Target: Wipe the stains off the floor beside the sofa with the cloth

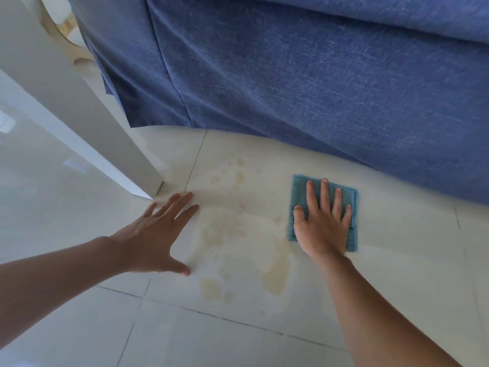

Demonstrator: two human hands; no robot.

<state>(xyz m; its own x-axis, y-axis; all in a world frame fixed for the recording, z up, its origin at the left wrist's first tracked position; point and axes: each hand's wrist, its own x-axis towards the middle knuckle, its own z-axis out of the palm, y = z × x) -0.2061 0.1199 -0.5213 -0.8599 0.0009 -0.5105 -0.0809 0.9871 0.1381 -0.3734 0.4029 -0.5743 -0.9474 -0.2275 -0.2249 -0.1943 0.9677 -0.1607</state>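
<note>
The cloth (324,211) is a small blue square, soft and ribbed, lying flat on the floor (397,260) near the blue sofa (291,75). The right hand (321,223) presses on it, fingers spread flat, not closed around it. The stains (238,234) are pale yellow splotches, running near to far, just left of the cloth. So I think the wipe should go left. The left hand (156,234) rests open on the shiny tiles, past the stains, by a white furniture leg (105,128).

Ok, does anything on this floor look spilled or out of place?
Yes. Yellowish stains blotch the pale floor tiles between the left hand and the right hand, which presses flat on the blue cloth beside the sofa. They look like smeared, drying liquid.
</note>
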